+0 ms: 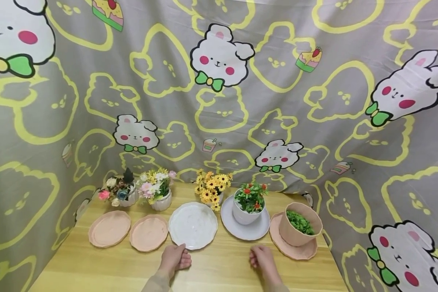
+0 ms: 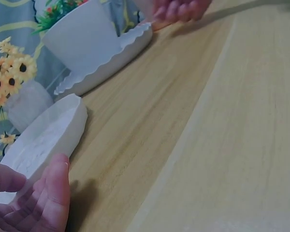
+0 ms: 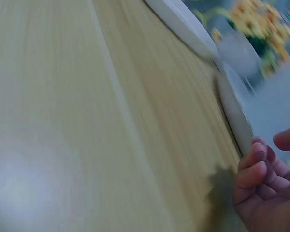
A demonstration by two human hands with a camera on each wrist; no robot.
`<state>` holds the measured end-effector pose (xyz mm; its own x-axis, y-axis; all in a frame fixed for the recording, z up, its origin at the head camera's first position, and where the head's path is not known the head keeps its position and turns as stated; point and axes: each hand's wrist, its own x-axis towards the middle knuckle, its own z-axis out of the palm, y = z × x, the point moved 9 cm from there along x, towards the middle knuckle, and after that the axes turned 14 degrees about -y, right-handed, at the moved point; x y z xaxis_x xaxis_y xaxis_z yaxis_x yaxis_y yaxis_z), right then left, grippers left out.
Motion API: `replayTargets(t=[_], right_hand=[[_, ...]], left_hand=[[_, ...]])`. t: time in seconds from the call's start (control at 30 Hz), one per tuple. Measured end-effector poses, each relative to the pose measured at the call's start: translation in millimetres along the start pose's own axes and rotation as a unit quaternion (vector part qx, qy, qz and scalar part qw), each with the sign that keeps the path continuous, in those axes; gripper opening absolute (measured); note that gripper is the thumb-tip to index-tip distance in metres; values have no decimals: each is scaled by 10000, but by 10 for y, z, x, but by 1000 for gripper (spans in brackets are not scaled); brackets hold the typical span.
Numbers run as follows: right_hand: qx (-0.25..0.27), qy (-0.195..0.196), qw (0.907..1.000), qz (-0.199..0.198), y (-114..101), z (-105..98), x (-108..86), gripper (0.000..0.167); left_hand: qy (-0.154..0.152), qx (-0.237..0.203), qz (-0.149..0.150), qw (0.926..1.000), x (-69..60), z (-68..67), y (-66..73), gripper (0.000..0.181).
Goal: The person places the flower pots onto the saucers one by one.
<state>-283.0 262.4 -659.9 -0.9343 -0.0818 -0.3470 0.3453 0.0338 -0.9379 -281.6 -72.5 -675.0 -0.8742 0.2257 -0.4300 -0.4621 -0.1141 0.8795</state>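
Note:
My left hand (image 1: 174, 259) is at the near rim of a white scalloped plate (image 1: 192, 225). In the left wrist view its thumb (image 2: 9, 180) overlaps the plate's edge, while the loosely bent fingers (image 2: 55, 188) lie on the outer side; firm contact cannot be made out. My right hand (image 1: 262, 261) hovers over the table in front of a pale saucer (image 1: 228, 223), its fingers loosely curled around nothing. On that saucer stands a white pot with red flowers (image 1: 246, 217). To the right, a pink pot of green leaves (image 1: 292, 235) stands on a pink saucer (image 1: 301, 253).
Two pink plates, the left one (image 1: 109, 229) and the right one (image 1: 149, 233), lie left of the white plate. Behind are dark-leaved mixed flowers (image 1: 118, 190), pink-and-white flowers (image 1: 155, 186) and yellow flowers (image 1: 212, 187) in pots. A patterned curtain (image 1: 219, 109) surrounds the wooden table (image 1: 219, 271).

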Motion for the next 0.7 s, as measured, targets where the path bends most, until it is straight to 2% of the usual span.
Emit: replayTargets(t=[0.17, 0.3, 0.43, 0.53, 0.7], right_hand=[[-677, -580, 9959, -130, -97, 517, 219, 19], [-985, -696, 9924, -253, -149, 775, 339, 25], [-1467, -764, 9856, -344, -194, 978, 410, 27], [-2163, -757, 9720, -524, -240, 1098, 414, 23], [-3317, -596, 9353, -1077, -359, 1216, 300, 20]], left_hand=[[-64, 53, -59, 9999, -54, -9, -18, 29], [-250, 161, -98, 9995, -135, -26, -54, 29], [-447, 464, -155, 9978, -238, -65, -87, 29], [-428, 818, -252, 9954, -313, -130, -108, 27], [-302, 1299, -429, 9901, -428, -244, -123, 23]])
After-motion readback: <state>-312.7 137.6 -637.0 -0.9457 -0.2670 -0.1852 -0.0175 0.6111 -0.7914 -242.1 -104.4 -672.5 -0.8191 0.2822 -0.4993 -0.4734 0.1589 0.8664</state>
